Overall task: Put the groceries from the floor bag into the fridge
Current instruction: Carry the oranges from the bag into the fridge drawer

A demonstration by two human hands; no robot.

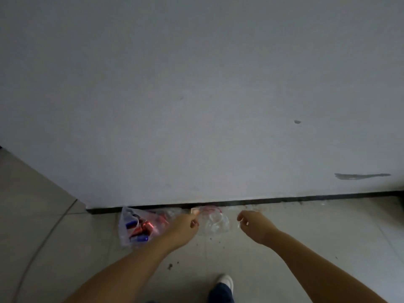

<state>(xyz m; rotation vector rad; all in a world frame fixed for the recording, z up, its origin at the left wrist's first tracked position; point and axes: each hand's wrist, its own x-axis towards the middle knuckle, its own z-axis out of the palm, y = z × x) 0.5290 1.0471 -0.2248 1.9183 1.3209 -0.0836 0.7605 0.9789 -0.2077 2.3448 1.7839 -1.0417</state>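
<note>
While my left hand (184, 226) pinches the clear bag (140, 224) at its mouth, the cans (142, 228) lie at nine o'clock, right hand (253, 224) loosely curled, empty.

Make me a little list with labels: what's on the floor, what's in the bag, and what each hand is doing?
place: tiled floor at the foot of a white wall
bag: clear plastic bag lying on the floor against the wall
in the bag: red and blue cans
left hand: reaches down to the bag's plastic; whether it grips it is unclear
right hand: hovers beside the bag, fingers loosely curled, holding nothing
also seen: one white shoe
fridge: not in view
</note>
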